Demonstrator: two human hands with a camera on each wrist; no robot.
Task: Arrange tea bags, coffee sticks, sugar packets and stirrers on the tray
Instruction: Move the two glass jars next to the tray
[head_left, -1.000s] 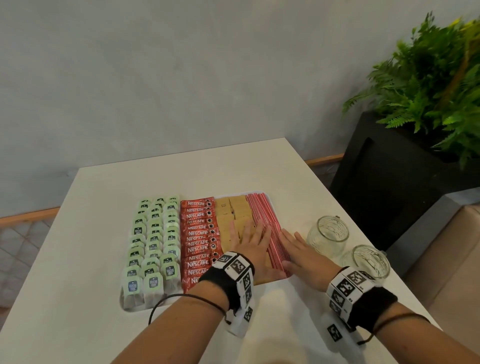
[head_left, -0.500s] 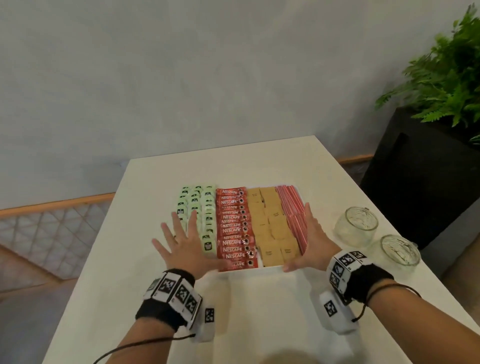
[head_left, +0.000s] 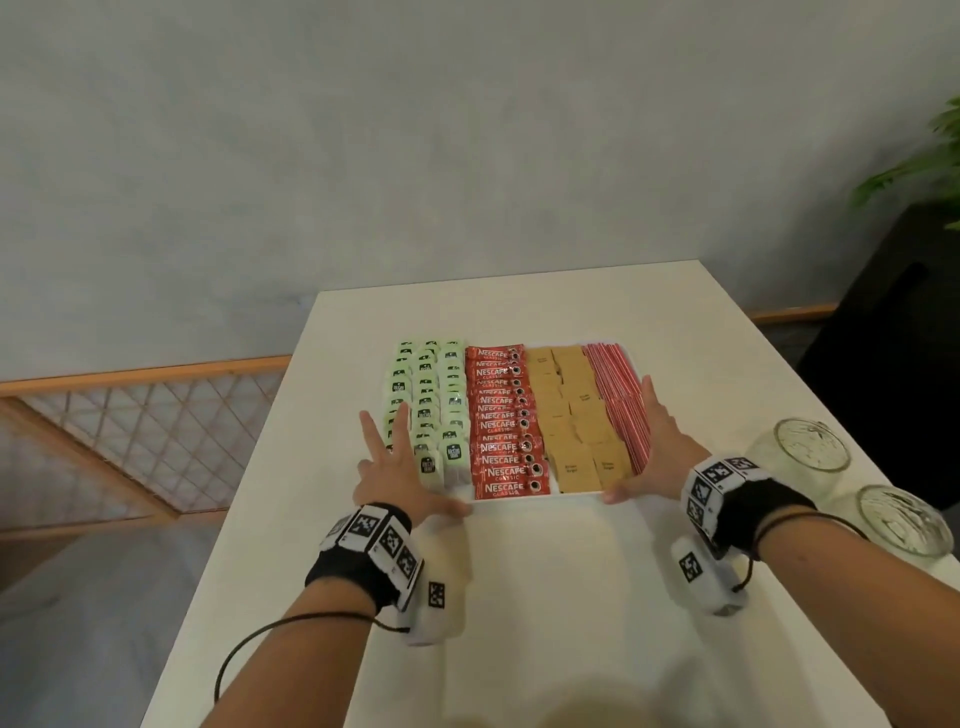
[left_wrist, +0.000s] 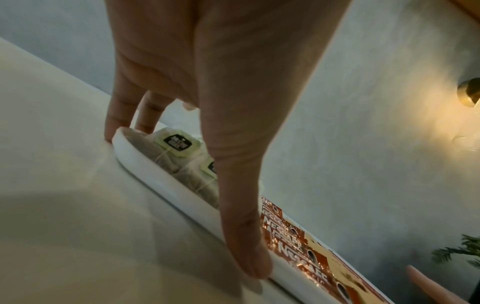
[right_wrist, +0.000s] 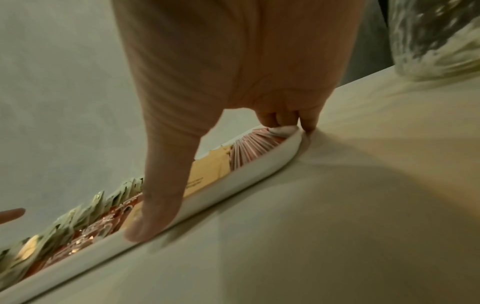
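A white tray (head_left: 571, 497) on the table holds four columns: green tea bags (head_left: 426, 410), red coffee sticks (head_left: 504, 426), brown sugar packets (head_left: 571, 415) and red stirrers (head_left: 621, 400). My left hand (head_left: 395, 470) sits at the tray's near left corner with straight, spread fingers. In the left wrist view its thumb (left_wrist: 252, 263) presses the tray rim (left_wrist: 182, 197) beside a tea bag (left_wrist: 176, 144). My right hand (head_left: 658, 447) lies along the right edge. Its thumb (right_wrist: 153, 222) touches the near tray rim (right_wrist: 233, 181), and its fingers (right_wrist: 298, 123) touch the corner by the stirrers (right_wrist: 254, 146).
Two empty glass jars (head_left: 810, 444) (head_left: 904, 519) stand on the white table (head_left: 519, 597) right of my right wrist. A black planter with a fern (head_left: 924, 156) is beyond the table's right edge. A wooden lattice rail (head_left: 130, 415) runs along the left.
Both hands left the sugar packets and stirrers. The left hand moved to the tray's near left corner, the right hand to its right edge. My view swung left.
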